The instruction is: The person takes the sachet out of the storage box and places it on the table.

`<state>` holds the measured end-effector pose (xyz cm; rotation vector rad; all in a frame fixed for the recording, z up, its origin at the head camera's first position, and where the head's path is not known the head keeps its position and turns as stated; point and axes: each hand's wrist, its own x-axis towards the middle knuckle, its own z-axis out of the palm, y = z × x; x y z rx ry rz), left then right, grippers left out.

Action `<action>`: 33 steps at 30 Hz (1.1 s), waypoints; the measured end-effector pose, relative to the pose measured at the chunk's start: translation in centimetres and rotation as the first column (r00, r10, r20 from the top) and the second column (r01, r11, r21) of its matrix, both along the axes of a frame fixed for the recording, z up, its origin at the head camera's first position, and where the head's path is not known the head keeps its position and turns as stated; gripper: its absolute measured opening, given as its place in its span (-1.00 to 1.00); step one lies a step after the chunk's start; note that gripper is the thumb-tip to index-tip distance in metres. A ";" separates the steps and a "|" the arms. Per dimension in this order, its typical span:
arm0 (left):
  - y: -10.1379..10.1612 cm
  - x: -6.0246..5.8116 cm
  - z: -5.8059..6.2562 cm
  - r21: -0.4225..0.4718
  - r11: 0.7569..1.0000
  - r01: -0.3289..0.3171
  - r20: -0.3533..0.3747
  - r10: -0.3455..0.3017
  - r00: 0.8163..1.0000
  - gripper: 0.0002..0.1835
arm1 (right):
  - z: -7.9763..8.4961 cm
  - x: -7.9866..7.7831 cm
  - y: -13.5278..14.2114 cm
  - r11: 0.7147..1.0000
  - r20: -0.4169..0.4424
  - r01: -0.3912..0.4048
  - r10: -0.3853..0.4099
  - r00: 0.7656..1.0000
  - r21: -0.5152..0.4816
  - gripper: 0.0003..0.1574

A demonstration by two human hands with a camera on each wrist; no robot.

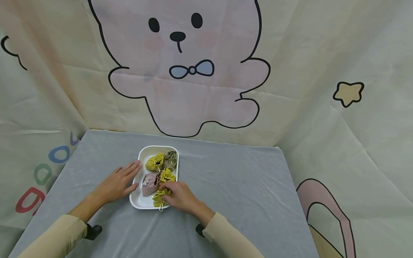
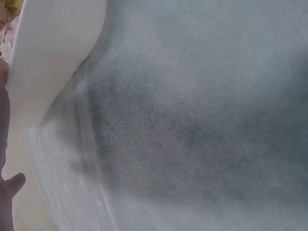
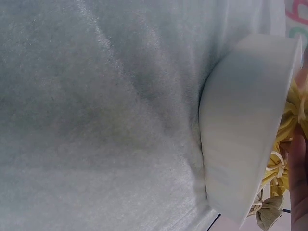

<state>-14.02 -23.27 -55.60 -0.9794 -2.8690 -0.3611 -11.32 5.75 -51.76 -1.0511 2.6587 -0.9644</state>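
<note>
A white tray (image 1: pixel 139 199) with several small drawstring pouches in it lies on the table. My left hand (image 1: pixel 117 182) rests against its left rim, fingers fairly straight and spread. At the near right corner, my right hand (image 1: pixel 183 197) pinches a yellow drawstring pouch (image 1: pixel 158 200) between thumb and fingers. Behind that pouch are another yellow pouch (image 1: pixel 167 175) and a pink pouch (image 1: pixel 149 184). Farther back sit a third yellow pouch (image 1: pixel 153 163) and an olive pouch (image 1: pixel 170 159). The right wrist view shows the held pouch (image 3: pixel 291 113) just over the tray wall (image 3: pixel 240 115).
Grey-blue cloth (image 1: pixel 232 179) covers the table around the tray. Behind the table's far edge hangs a pale curtain (image 1: pixel 300 118) printed with a pink bear. Dark camera mounts (image 1: pixel 93 232) sit at both wrists.
</note>
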 end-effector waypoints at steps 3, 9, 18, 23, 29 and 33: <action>-0.1 0.0 -0.2 -0.002 1.000 -0.005 -0.027 0.005 1.000 -0.27 | 0.0 0.0 0.0 1.000 -0.004 0.008 -0.008 1.000 -0.017 -0.76; 0.0 0.0 -0.5 0.005 1.000 -0.005 -0.049 0.005 0.999 -0.27 | 0.5 0.2 0.1 0.998 -0.021 0.004 -0.005 1.000 -0.064 -0.76; 0.1 0.1 -0.4 0.012 1.000 -0.013 -0.017 0.013 1.000 -0.28 | 2.8 0.2 0.7 0.992 -0.069 -0.035 0.026 0.997 -0.123 -0.73; 0.1 0.1 -0.4 0.004 1.000 -0.013 -0.011 0.013 1.000 -0.28 | 3.6 -0.1 1.5 0.979 -0.045 -0.040 0.032 0.998 -0.200 -0.73; 0.0 0.1 -0.6 -0.015 1.000 -0.017 -0.006 0.017 1.000 -0.28 | 4.8 -1.0 2.9 0.961 -0.021 -0.013 0.008 1.000 -0.277 -0.72; -0.1 0.0 -0.7 -0.009 1.000 -0.008 -0.034 0.008 0.999 -0.27 | 5.8 -1.5 4.0 0.958 -0.056 0.009 -0.026 0.998 -0.288 -0.72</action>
